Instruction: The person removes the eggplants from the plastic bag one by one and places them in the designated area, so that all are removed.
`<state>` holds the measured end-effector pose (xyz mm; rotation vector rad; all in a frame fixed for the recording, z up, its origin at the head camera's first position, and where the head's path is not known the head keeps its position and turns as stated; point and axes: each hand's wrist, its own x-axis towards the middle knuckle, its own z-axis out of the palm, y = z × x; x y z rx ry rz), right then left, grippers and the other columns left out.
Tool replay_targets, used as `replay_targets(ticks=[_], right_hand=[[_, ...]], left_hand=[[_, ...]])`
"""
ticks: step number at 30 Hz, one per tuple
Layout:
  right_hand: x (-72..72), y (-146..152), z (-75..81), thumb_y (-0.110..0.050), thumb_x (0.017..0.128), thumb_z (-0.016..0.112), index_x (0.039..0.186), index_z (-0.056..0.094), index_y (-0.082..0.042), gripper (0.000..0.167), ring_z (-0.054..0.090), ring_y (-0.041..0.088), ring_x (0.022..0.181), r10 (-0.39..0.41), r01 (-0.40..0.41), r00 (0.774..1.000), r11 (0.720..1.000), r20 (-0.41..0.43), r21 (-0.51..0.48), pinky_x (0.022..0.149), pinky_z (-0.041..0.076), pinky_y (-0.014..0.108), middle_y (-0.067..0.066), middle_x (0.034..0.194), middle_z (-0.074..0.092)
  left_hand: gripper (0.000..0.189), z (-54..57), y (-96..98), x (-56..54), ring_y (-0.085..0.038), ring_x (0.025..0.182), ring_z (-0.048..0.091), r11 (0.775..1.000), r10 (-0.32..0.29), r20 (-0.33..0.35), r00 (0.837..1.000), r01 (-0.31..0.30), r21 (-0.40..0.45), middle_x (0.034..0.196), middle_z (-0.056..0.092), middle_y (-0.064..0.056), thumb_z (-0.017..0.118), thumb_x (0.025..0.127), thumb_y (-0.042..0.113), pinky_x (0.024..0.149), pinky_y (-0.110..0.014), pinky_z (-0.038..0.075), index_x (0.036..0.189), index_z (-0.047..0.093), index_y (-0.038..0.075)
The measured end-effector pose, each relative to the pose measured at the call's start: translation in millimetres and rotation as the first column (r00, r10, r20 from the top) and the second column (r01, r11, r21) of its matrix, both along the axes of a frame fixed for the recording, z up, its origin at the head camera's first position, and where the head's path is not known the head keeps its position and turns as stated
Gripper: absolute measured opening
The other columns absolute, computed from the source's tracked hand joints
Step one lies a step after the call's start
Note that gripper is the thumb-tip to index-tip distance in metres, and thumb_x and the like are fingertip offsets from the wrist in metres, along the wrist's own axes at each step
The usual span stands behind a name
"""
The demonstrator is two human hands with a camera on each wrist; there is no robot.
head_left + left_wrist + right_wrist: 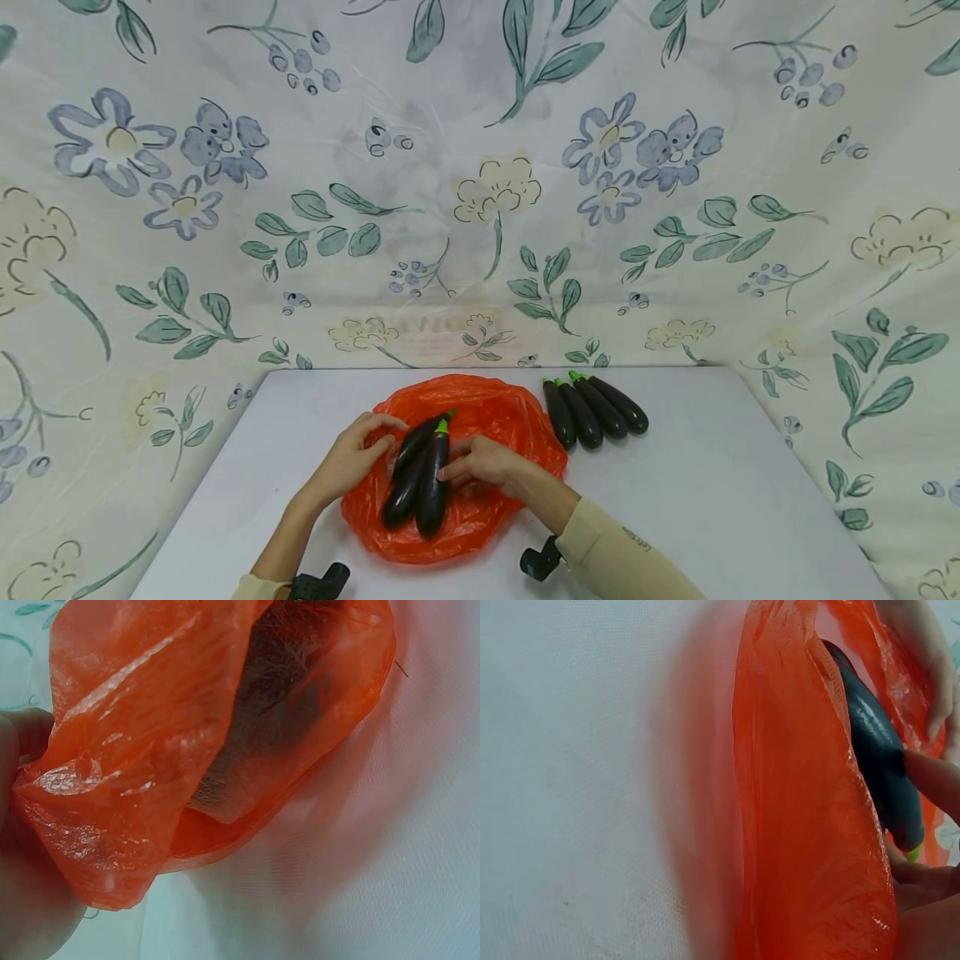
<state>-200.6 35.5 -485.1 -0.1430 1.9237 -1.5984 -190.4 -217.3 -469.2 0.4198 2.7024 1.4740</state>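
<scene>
An open red plastic bag (510, 417) is spread on the table, with three dark purple eggplants lying on or in it. My left hand (363, 450) is at the bag's left side, and in the left wrist view it pinches the bag's gathered edge (112, 825). From the right, my right hand (487, 467) holds the nearest eggplant (432, 492), its green stem pointing away from me. In the right wrist view, one digit presses on that eggplant (881, 750) and other fingers reach beneath it near the stem. Beside it lie two more eggplants, partly overlapped.
Several eggplants (600, 408) lie side by side at the table's back, just right of the bag. The white table (675, 517) is bordered by a floral cloth (450, 250) behind and at the sides. Dark wrist cameras (542, 560) sit on both forearms.
</scene>
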Motion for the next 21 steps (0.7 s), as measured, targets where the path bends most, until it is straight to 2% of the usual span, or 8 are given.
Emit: replay_targets(ticks=[2,5,10,14,21], right_hand=[[-0.3,0.4,-0.1,-0.013,0.087,0.076,0.116,0.071,-0.005,0.030,0.069,0.026,0.087,0.009,-0.009,1.000,1.000,-0.004,0.001,0.077,0.058,0.037,0.008,0.098,0.074],[-0.7,1.2,0.2,-0.015,0.087,0.077,0.115,0.068,-0.005,0.031,0.069,0.025,0.088,0.018,-0.017,1.000,1.000,0.002,-0.017,0.079,0.058,0.037,0.008,0.098,0.074],[-1.6,5.3,2.0,-0.016,0.087,0.077,0.120,0.057,-0.006,0.040,0.072,0.024,0.094,0.050,-0.048,0.999,0.995,0.018,-0.088,0.090,0.056,0.039,0.008,0.102,0.074],[-2.4,9.2,3.2,-0.015,0.088,0.076,0.126,0.052,-0.006,0.045,0.072,0.025,0.096,0.070,-0.066,0.997,0.989,0.026,-0.132,0.093,0.056,0.040,0.010,0.106,0.073],[-4.8,14.2,3.2,-0.023,0.088,0.075,0.132,0.050,-0.010,0.053,0.067,0.025,0.098,0.039,-0.038,0.999,0.993,0.008,-0.114,0.095,0.053,0.044,0.009,0.110,0.070]], left_hand=[[0.023,0.5,0.2,0.3,-0.028,0.112,0.052,1.000,0.001,0.000,1.000,-0.001,0.003,0.119,0.057,-0.008,0.058,0.100,0.009,0.099,-0.053,0.050,0.119,0.068,0.017],[0.023,0.6,-0.1,0.3,-0.028,0.112,0.052,1.000,0.002,-0.002,1.000,-0.002,-0.001,0.119,0.057,-0.008,0.059,0.100,0.010,0.099,-0.054,0.050,0.119,0.068,0.017],[0.022,0.5,-0.1,-0.1,-0.028,0.111,0.052,1.000,0.002,0.000,1.000,-0.002,0.002,0.118,0.057,-0.008,0.059,0.099,0.010,0.098,-0.054,0.051,0.119,0.068,0.017],[0.022,-0.7,0.2,-0.9,-0.028,0.110,0.052,1.000,-0.002,-0.004,1.000,0.002,0.003,0.117,0.057,-0.008,0.059,0.099,0.009,0.098,-0.052,0.051,0.118,0.068,0.017],[0.022,-0.6,1.2,-1.4,-0.027,0.107,0.051,1.000,-0.007,-0.001,1.000,0.007,0.010,0.116,0.056,-0.008,0.058,0.100,0.009,0.095,-0.048,0.052,0.118,0.068,0.016]])
